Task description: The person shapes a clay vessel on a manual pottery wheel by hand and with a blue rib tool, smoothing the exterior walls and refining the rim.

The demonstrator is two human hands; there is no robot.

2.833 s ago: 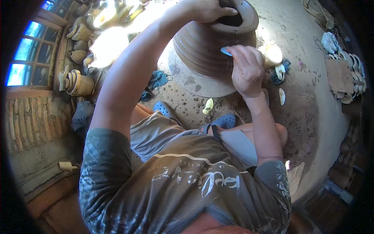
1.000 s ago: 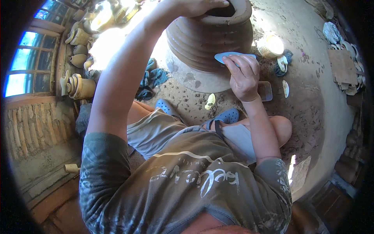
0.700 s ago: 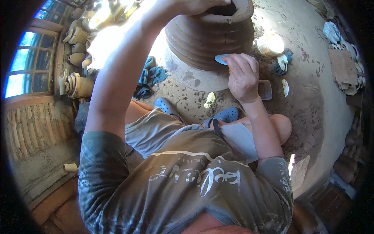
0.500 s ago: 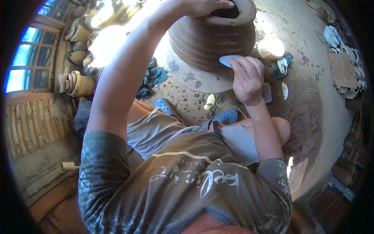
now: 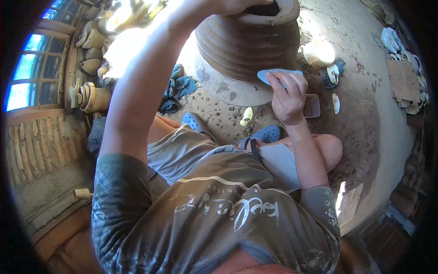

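Observation:
A large ribbed clay pot (image 5: 246,45) stands on a round pale wheel disc (image 5: 214,86). My left hand (image 5: 232,5) lies at the pot's rim with a digit stretched toward the mouth; the upper edge of the picture cuts off part of it. The other fingers do not show clearly. Near the pot's lower right side, my right hand (image 5: 289,98) is closed on a thin blue potter's rib (image 5: 270,75). The rib lies roughly level, with its left end close to the clay wall. Whether it touches the wall, I cannot tell.
A clear plastic tub (image 5: 312,106) sits beside my right hand. Further right stand a pale bucket (image 5: 319,53) and a dark cloth (image 5: 328,81). A yellowish piece (image 5: 247,116) lies before the wheel. Clay pots (image 5: 94,98) line the left wall near dark rags (image 5: 182,86).
The blue rib has turned and now shows more of its length to the right of my fingers. My left hand has shifted slightly up and left, further out of the picture.

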